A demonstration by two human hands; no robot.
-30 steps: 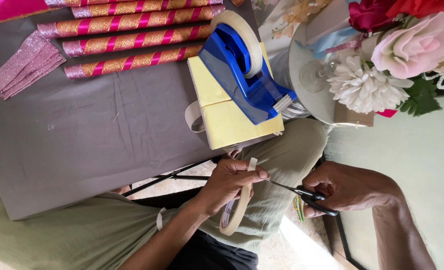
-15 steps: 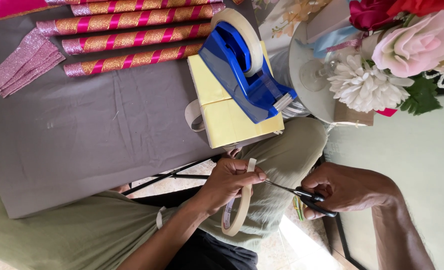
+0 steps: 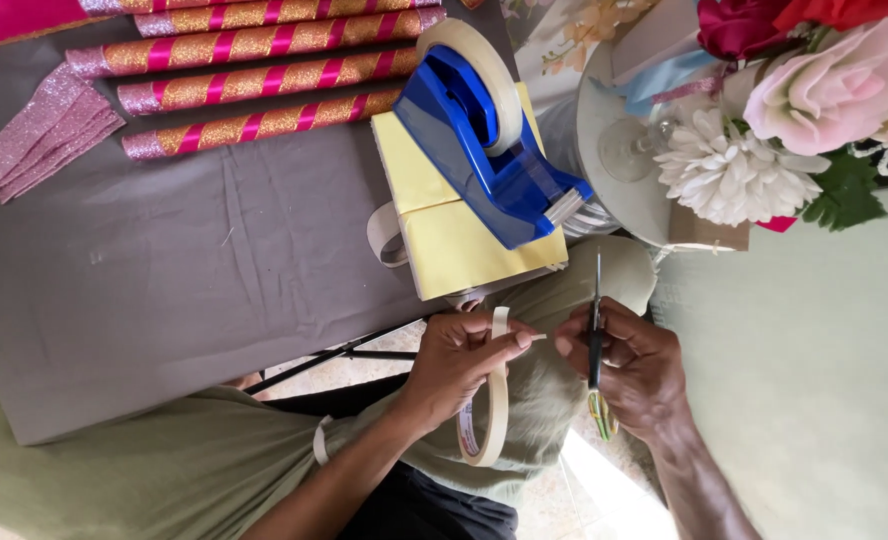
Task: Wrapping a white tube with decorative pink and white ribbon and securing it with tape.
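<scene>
Left hand (image 3: 459, 365): clamped on a cream tape roll (image 3: 489, 420), a short strip pinched at its fingertips.
Right hand (image 3: 634, 365): closed around scissors (image 3: 596, 345), blades upward, touching the strip's end.
Tape roll: below the grey tabletop (image 3: 214, 260) edge, near the blue dispenser (image 3: 489, 130).

A home craft table: glittery wrapped rolls (image 3: 264, 55), tape dispenser (image 3: 489, 150), artificial flowers (image 3: 814, 100).

Left hand (image 3: 459, 365) has a tape roll (image 3: 489, 420) looped on it, pinching a small strip with the right hand (image 3: 629, 365), which also grips scissors (image 3: 596, 350). Blue tape dispenser (image 3: 489, 150) sits above.
</scene>
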